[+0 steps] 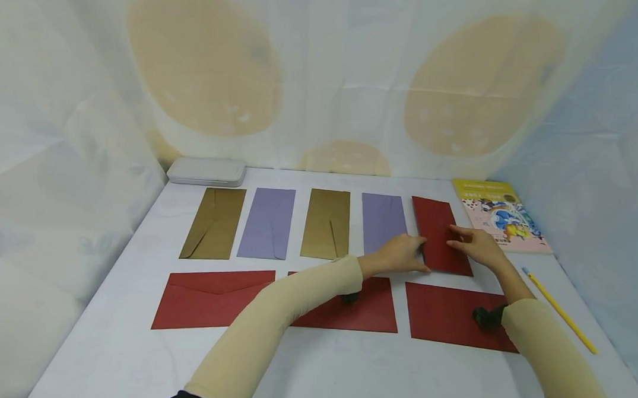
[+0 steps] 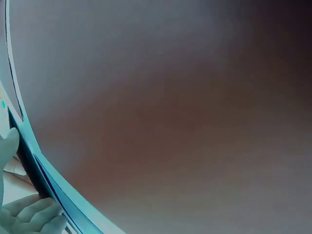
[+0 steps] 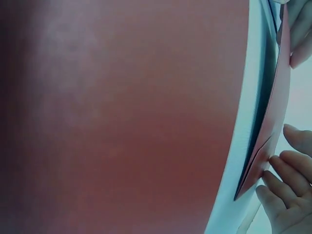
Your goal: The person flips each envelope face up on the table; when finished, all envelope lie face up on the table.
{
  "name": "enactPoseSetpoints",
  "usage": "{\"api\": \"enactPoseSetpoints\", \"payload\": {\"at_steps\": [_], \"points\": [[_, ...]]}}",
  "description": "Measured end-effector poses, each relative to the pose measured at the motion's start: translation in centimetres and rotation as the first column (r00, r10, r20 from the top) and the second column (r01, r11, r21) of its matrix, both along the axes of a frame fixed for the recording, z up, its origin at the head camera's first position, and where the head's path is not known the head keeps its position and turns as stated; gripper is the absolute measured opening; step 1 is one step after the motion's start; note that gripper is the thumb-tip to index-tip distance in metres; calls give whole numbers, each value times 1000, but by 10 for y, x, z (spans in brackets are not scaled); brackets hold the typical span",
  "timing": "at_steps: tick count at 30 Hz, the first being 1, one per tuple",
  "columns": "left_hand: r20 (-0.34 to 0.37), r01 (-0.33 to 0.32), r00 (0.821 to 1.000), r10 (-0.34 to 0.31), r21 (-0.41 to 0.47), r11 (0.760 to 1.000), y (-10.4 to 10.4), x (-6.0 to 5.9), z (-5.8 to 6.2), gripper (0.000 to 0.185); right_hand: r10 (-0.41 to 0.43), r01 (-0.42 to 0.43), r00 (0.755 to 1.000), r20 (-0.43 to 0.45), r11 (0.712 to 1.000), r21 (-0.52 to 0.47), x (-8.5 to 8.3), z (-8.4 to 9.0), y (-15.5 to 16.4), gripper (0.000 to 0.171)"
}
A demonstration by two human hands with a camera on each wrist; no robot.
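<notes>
A: Both hands are on the upright dark red envelope (image 1: pixel 439 234), the rightmost of the back row on the white table (image 1: pixel 130 357). Left hand (image 1: pixel 399 253) at its left edge, right hand (image 1: pixel 474 242) at its right edge.

B: Gripping or pressing?

A: Fingers look fairly straight, laid on the paper from either side. From the head view I can't tell a pinch. In the right wrist view the fingertips (image 3: pixel 280 168) sit against the envelope's edge, which is lifted slightly off the table there.

B: What else is in that back row?

A: From the left: a gold envelope (image 1: pixel 214 222), a lilac envelope (image 1: pixel 267 222), a second gold envelope (image 1: pixel 327 223), a second lilac envelope (image 1: pixel 383 221), then the red one. All upright, side by side, small gaps between.

B: The front row?

A: Three red envelopes lying lengthwise. The left one (image 1: pixel 208 298) is in the open, the middle one (image 1: pixel 367 311) is partly under the left forearm, and the right one (image 1: pixel 453 314) is under the right wrist.

B: Around the edges?

A: Colourful booklet (image 1: pixel 497 214) just right of the held envelope, yellow pencil (image 1: pixel 560 310) near the right forearm, a flat white case (image 1: pixel 207 171) at the back left corner.
</notes>
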State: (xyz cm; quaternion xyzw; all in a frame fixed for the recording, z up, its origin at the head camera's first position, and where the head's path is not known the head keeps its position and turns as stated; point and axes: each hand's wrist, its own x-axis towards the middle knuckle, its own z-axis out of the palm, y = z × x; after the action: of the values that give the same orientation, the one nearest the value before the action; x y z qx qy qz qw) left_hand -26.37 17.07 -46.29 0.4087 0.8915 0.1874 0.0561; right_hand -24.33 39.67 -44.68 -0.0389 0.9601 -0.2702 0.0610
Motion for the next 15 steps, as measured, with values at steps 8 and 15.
{"api": "enactPoseSetpoints", "payload": {"at_steps": [8, 15], "points": [[-35, 0, 999, -2, -66, 998, 3, 3, 2, 75, 16, -15, 999, -44, 999, 31, 3, -3, 1, 63], [-25, -20, 1000, 18, -93, 995, 3, 3, 4, 67, 64, -59, 997, -51, 994, 93, 8, 0, -4, 58]]}}
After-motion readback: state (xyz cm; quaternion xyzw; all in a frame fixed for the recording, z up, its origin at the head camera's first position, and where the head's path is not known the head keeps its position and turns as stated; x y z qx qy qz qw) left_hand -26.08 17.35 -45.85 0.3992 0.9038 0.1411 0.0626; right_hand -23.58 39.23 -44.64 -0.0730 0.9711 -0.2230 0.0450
